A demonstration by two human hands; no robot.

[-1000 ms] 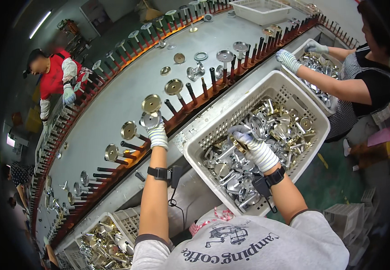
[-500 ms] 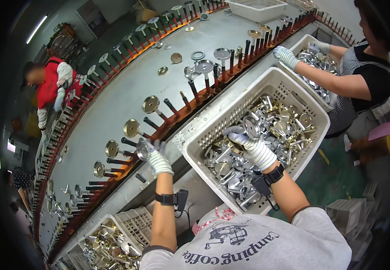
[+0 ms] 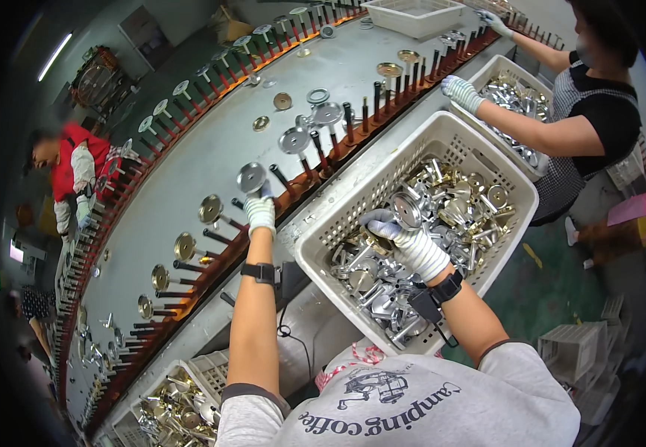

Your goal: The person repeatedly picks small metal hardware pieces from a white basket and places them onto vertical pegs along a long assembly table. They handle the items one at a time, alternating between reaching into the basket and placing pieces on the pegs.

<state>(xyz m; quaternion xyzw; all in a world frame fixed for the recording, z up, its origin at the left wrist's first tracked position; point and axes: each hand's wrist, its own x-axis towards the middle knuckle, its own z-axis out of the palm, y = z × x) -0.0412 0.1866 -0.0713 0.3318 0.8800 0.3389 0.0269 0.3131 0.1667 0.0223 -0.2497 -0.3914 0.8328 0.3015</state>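
My left hand [image 3: 261, 211] reaches up to the peg row. Its fingers are closed around the stem of a silver disc-headed metal part [image 3: 251, 178], at or just over a peg; the exact contact is hidden. My right hand [image 3: 418, 249] is over the white perforated basket [image 3: 341, 294], fingers curled, with a silver disc-headed part [image 3: 406, 211] standing up by the thumb side. Below those fingers a brass-coloured disc is partly covered. The basket is heaped with silver and brass-coloured stemmed parts [image 3: 457, 205].
Dark-tipped red pegs [image 3: 278, 179] line the curved conveyor [image 3: 181, 160]; several carry discs. A co-worker [image 3: 599, 127] stands at right by another full basket [image 3: 520, 97]. A person in red [image 3: 77, 160] works across the conveyor. A basket of parts [image 3: 181, 406] stands lower left.
My left hand has moved up and forward with the silver part to the peg row. My right hand stays over the basket. The co-worker at right has stretched an arm toward the far pegs.
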